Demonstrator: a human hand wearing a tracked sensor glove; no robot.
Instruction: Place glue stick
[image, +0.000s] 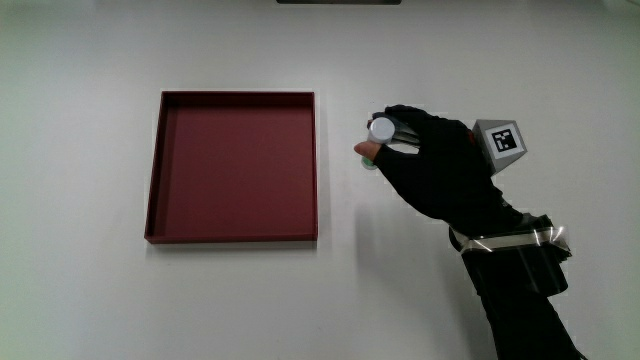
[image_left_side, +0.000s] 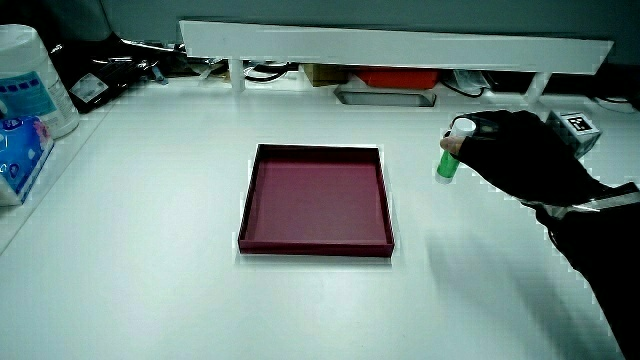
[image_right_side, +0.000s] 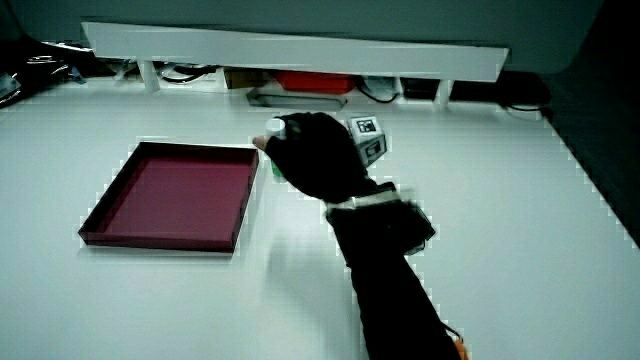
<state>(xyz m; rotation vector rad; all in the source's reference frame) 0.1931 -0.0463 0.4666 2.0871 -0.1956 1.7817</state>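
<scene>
Main view showed the white worktop (image: 90, 300) with lots of bare room all around the red tray (image: 232, 236). The tray sat flat in the middle of the worktop, well away from every edge, and nothing lay inside it. The hand (image: 440, 170) was just beside the tray, over bare worktop, not over the tray. Its grip was closed around the glue stick (image: 381, 128), fingers curled on it. The white cap pointed up, and in a side view the green body (image_left_side: 446, 168) stood upright under the fingers, close to the worktop; I could not tell if it touched. A small gap of open worktop lay between the glue stick and the tray's nearest wall. A white tub (image_left_side: 30, 85) stood at a worktop corner, well apart from the tray.
</scene>
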